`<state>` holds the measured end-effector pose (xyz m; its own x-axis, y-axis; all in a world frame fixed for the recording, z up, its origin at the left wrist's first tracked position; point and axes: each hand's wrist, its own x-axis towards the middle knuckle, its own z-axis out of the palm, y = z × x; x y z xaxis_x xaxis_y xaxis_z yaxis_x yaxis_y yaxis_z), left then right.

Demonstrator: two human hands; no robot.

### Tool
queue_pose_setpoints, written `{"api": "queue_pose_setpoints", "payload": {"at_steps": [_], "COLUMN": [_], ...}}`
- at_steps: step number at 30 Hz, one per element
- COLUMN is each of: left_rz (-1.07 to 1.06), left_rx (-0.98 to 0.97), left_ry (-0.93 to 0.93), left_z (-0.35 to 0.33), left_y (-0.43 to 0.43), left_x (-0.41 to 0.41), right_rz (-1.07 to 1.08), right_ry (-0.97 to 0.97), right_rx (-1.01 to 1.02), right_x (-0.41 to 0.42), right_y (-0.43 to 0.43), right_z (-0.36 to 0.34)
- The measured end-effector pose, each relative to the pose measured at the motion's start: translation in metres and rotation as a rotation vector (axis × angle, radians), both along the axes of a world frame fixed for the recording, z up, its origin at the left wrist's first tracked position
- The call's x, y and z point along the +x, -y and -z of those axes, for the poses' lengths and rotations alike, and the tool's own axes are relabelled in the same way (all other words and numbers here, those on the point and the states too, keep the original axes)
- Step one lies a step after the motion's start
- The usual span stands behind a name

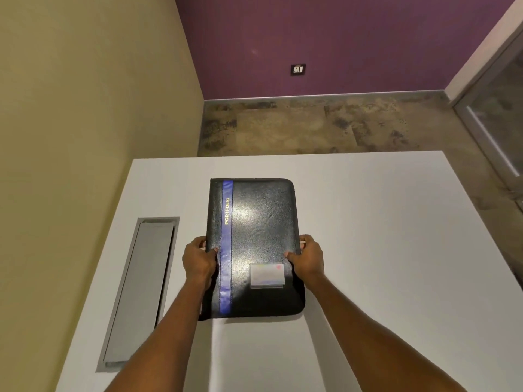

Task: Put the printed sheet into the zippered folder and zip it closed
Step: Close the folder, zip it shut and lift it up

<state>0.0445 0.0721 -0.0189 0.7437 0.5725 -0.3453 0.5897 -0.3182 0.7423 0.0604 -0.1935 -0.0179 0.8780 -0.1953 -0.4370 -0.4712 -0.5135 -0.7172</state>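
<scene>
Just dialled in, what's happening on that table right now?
A person is holding a closed black leather-look zippered folder with a blue stripe by its two long sides, left hand on the spine side, right hand on the opposite edge. It sits at or just above the white table. No printed sheet is in view, so whether one is already inside cannot be told. A grey metal cable hatch is set into the tabletop to the left.

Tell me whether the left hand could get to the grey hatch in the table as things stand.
Probably yes. The grey hatch lies just beyond the left hand, with only bare table between them. But that hand is gripping the folder, so it would have to let go first; the right hand holds the other side.
</scene>
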Motion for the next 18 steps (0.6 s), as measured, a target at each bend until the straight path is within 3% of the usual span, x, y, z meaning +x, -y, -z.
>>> {"api": "queue_pose_setpoints", "payload": {"at_steps": [10, 18], "left_rz": [-0.019, 0.112], "left_rx": [-0.021, 0.134], "left_ry": [-0.083, -0.127], "left_z": [0.034, 0.023], "left_y": [-0.017, -0.009], "left_x": [0.026, 0.023], "right_rz": [-0.056, -0.094], "right_ry": [-0.082, -0.1], "right_rx": [-0.093, -0.144], "right_x": [0.035, 0.026], "right_y": [-0.022, -0.03], "right_z": [0.024, 0.017]}}
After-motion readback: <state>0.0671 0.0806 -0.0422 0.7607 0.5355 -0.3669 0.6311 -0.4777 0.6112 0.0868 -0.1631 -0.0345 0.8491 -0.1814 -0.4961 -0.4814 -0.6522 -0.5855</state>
